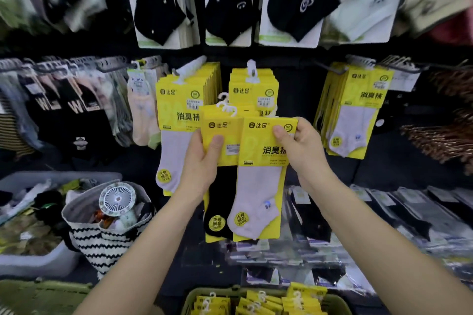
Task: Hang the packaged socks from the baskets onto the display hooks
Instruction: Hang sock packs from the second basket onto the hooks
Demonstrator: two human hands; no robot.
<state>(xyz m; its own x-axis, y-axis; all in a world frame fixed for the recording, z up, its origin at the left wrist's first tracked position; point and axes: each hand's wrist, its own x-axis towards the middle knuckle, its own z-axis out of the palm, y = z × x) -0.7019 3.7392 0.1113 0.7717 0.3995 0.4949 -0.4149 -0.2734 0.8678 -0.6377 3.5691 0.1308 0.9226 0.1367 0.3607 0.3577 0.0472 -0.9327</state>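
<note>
A small stack of sock packs is gripped by the left hand, thumb pressed flat on the yellow card at the front and fingers hidden behind. The front pack is pinched at its upper right corner by the right hand, thumb on the card face, and is fanned to the right of the stack. Both are held in front of the display, below the hooks. Each pack is a flat, glossy yellow card with a white plastic hanger at the top; a pale lilac knit ankle sock is fixed to the front pack, and a black sock is seen on the pack behind it.

Directly behind the hands, two thick rows of the same yellow packs are hung on white hooks, and the view of the hooks is partly blocked by the held packs. A further yellow row is hung to the right. Black and pale socks on white cards are hung above. At the lower edge, a green basket with more yellow packs is seen. At the left, a zigzag-patterned bag holding a round white fan is set beside a grey plastic bin. Clear-wrapped dark socks are laid flat on the right.
</note>
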